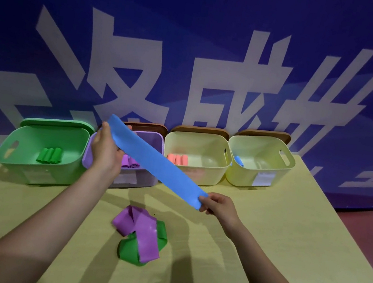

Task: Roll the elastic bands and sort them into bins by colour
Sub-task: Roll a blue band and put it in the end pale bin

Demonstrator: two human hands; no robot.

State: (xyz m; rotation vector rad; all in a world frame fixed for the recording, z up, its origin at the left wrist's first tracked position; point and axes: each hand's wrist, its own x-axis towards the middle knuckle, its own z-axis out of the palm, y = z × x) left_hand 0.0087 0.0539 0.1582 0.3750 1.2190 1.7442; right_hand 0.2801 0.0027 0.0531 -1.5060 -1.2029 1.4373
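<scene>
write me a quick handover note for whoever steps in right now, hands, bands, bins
Left hand and right hand each pinch an end of the blue band, stretched flat in the air, unrolled.
Done: rolls in the green bin, purple bin, and both cream bins.
Left: roll the blue band; purple band and green band lie tangled on the table.

**Free room and blockers on the table**

Four bins line the back edge, touching the blue wall (222, 36): green bin (18, 152), purple bin (146, 181), cream bin (215, 171), cream bin at far right (284, 172). All tops open. Blue band (154, 163) stretches taut in the air across the purple bin's mouth. Loose purple band (143, 230) and green band (130, 250) lie heaped mid-table (288, 232). Bare tabletop on the left front and right side.
</scene>
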